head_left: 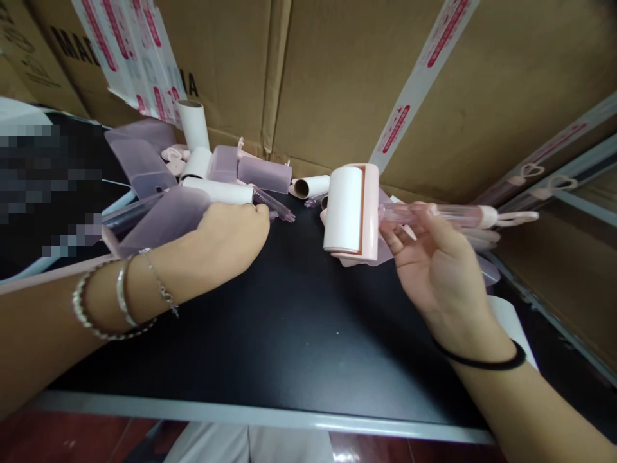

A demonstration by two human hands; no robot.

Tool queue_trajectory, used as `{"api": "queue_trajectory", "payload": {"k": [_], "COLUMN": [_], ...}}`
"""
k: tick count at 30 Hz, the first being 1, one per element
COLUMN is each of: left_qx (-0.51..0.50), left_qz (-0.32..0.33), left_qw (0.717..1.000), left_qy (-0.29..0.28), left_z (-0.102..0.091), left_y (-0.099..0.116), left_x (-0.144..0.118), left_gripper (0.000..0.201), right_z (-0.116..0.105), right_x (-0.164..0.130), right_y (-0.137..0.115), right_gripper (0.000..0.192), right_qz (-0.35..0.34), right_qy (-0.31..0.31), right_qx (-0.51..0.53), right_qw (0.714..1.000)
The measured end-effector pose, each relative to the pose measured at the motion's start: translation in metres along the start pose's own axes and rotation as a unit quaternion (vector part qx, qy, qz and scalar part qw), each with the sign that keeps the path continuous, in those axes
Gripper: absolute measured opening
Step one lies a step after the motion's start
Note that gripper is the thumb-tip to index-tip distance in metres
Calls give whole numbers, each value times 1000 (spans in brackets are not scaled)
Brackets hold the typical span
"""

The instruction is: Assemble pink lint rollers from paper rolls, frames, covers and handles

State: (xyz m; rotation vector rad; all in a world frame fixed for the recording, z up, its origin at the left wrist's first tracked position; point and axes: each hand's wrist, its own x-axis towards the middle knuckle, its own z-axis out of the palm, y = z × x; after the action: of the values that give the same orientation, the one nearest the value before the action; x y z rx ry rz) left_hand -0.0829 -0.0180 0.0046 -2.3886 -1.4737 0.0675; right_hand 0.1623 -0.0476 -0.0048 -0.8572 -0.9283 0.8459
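A lint roller (343, 209) with a white sheet roll and a pink frame is raised over the black table. My right hand (441, 267) is closed around its clear pink handle (457, 217), which ends in a pink loop at the right. On the left, my left hand (234, 235) is curled closed at the front of a pile of parts; its fingertips are hidden, so what they grip does not show. Just behind its knuckles lie a white roll (219, 191) and a clear handle piece (274, 202). A translucent purple cover (164, 218) is beside the wrist.
More purple covers (265, 175) and an upright white roll (193, 125) fill the back left. Another white roll (313, 186) lies against the cardboard boxes (328, 83). Pink-looped handles (554, 186) lean at the right. A metal edge (270, 415) borders the table's front.
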Motion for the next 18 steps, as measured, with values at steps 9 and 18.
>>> {"api": "queue_trajectory", "payload": {"k": [9,18], "left_qx": [-6,27], "left_qz": [-12,19], "left_qw": [1000,998], "left_qy": [4,59], "left_z": [6,3], "left_y": [5,16], "left_x": [10,3], "left_gripper": [43,34], "right_z": [-9,-35], "right_x": [13,40], "right_y": [-17,-43], "right_gripper": [8,13], "right_qz": [-19,-212], "right_qy": [63,149], "right_qx": [31,-1], "right_qw": [997,966]}}
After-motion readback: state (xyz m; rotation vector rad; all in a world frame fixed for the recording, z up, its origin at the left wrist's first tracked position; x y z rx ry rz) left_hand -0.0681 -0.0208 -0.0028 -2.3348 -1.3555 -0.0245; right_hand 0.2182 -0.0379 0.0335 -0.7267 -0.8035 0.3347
